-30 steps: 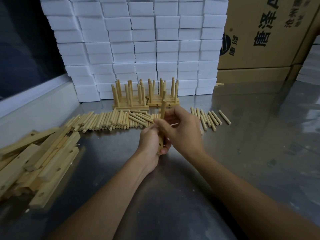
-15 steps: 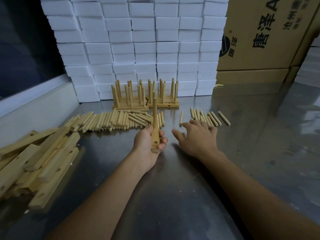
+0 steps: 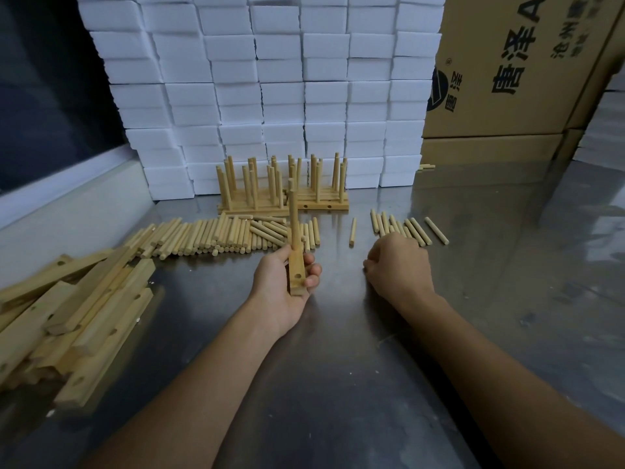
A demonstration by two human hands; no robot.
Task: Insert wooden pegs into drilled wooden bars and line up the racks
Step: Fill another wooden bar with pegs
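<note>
Gripping a drilled bar point(image 3: 297, 275) with curled fingers near the table's point(image 3: 338, 384) middle, the left hand point(image 3: 287, 286) held it pointing away, one peg point(image 3: 293, 214) standing up from it. The right hand point(image 3: 399, 265) rested knuckles-up, fingers curled under over the right-hand pegs point(image 3: 411, 226); whether they pinched one, I could not tell. Finished racks point(image 3: 284, 187) stood far back, loose bars point(image 3: 67, 309) lay left.

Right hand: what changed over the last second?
The right hand let go of the bar, moved right to the loose pegs and curled its fingers there. The left hand kept gripping the bar; the finished racks stayed put.
</note>
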